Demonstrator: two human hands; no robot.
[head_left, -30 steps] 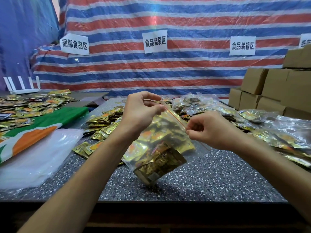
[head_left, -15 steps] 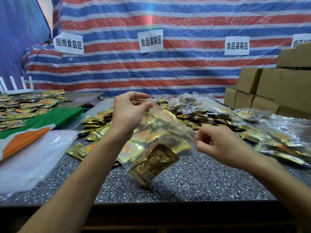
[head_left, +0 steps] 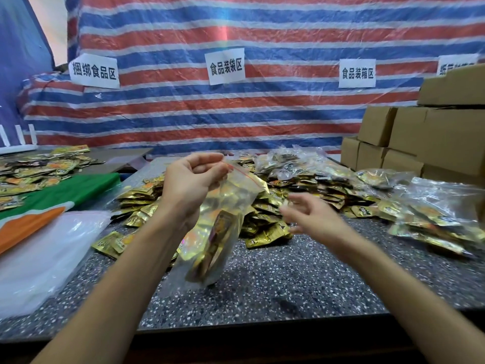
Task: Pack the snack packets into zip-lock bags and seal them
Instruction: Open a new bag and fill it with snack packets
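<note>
I have the left hand [head_left: 191, 179] raised over the desk [head_left: 288, 285], thumb and fingers pinching the top corner of 1 zip-lock bag [head_left: 220, 232]. The bag is stuffed with gold and appears to hang clear of the surface. Its long axis runs down and slightly toward me. The red zip strip [head_left: 245, 174] slopes from the pinch down to a free corner on the right. The right hand [head_left: 312, 219] is blurred, with fingers spread and holding nothing. It sits just right of the bag, below that free corner and not touching it. That gap matters most: the free end of the strip points toward the right hand, so that hand is nearer for any further pinch along the seal. I cannot tell whether the strip is pressed shut along its whole length, so I would check it before setting the bag aside. Behind the bag lies a heap of loose snack packets [head_left: 278, 203]. Filled bags [head_left: 430, 206] are piled to the right in front of cardboard boxes [head_left: 409, 143].
</note>
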